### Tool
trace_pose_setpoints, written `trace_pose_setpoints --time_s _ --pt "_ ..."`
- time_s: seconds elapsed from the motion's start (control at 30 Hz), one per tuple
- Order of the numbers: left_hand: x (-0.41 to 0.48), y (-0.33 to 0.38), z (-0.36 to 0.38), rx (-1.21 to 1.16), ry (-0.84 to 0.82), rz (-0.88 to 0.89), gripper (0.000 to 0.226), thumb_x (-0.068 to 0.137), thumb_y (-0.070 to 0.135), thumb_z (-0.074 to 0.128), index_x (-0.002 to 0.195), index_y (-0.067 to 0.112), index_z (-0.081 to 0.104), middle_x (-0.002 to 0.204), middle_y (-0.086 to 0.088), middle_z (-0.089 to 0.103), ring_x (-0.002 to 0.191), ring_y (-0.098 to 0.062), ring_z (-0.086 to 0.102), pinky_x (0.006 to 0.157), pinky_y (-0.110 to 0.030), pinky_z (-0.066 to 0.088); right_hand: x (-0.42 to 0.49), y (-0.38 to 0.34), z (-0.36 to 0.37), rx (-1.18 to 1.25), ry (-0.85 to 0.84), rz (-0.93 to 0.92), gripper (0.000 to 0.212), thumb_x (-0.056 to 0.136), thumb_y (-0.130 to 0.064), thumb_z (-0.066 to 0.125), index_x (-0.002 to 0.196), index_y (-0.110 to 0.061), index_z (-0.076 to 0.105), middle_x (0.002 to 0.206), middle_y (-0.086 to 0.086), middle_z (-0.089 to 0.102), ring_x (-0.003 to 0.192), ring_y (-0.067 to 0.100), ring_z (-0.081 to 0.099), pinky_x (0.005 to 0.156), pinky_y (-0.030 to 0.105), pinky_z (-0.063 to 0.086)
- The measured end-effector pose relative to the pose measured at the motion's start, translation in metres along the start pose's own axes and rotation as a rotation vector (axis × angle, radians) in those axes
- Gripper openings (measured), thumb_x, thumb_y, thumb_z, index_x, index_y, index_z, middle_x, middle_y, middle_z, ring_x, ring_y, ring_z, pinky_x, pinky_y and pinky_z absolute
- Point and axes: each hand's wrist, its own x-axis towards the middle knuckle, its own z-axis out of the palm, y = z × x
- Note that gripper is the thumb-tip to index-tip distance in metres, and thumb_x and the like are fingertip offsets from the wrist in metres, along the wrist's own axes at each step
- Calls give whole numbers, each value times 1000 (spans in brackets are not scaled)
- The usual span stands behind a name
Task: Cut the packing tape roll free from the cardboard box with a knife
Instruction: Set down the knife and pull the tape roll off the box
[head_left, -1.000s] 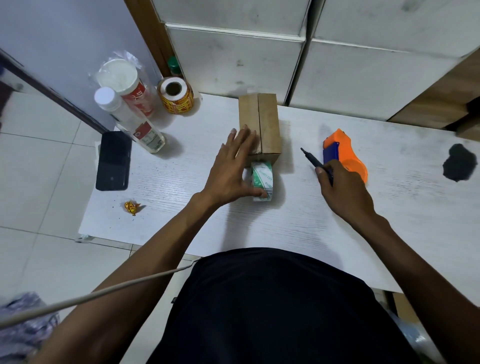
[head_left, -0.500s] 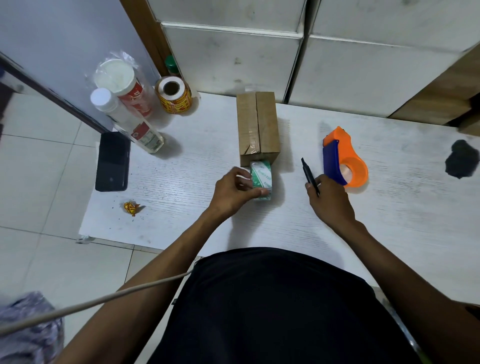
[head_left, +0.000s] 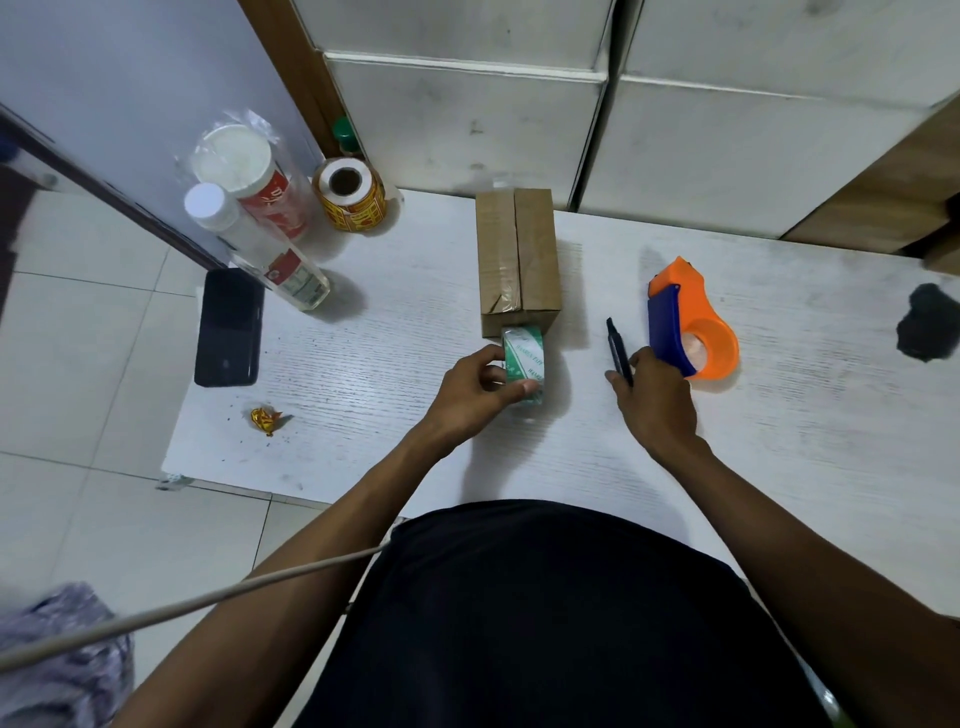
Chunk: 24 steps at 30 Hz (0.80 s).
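Note:
A brown cardboard box, taped along its top seam, stands in the middle of the white table. A packing tape roll with green and white print stands on edge against the box's near end. My left hand grips the roll from its left side, thumb across the near edge. My right hand rests on the table to the right of the roll and holds a slim black knife, its tip pointing away from me.
An orange and blue tape dispenser lies just right of my right hand. At the back left stand a bottle, a wrapped jar and a label roll. A black phone and a gold wrapper lie left.
My left hand came off the box's top and closed on the tape roll. My right hand drew the knife slightly back toward me.

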Motion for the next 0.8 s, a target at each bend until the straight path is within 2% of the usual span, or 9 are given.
trace_pose_setpoints --time_s 0.2,0.43,0.57,0.7,0.8 --pt "3 -2 -1 11 -13 -5 35 85 29 79 118 20 68 101 -1 79 96 -16 75 90 -34 57 21 -13 0 22 41 -9 27 101 -22 52 99 4 59 88 21 69 78 34 66 57 31 40" --pt "5 -6 -1 10 -8 5 34 84 33 79 115 23 69 101 0 79 97 -16 75 94 -40 57 17 -25 -21 397 97 -81 17 104 -15 43 108 -1 52 86 18 64 74 32 62 57 37 44" --pt "4 -6 -1 6 -5 12 34 84 32 79 114 22 69 102 1 79 98 -15 74 95 -41 57 17 -36 -41 560 105 -68 20 104 -16 40 105 -3 55 89 12 63 76 29 62 69 44 53" --pt "4 -6 -1 5 -8 11 32 85 32 80 114 22 70 103 2 80 97 -13 75 95 -42 58 27 -34 -39 482 27 31 28 103 -13 39 98 3 61 83 14 61 70 24 52 61 32 38" --pt "3 -5 0 -1 -5 11 32 85 31 79 114 20 70 103 2 79 96 -13 75 95 -41 58 25 -23 -18 374 -96 135 29 103 -19 45 85 0 58 72 9 57 68 23 52 57 29 36"
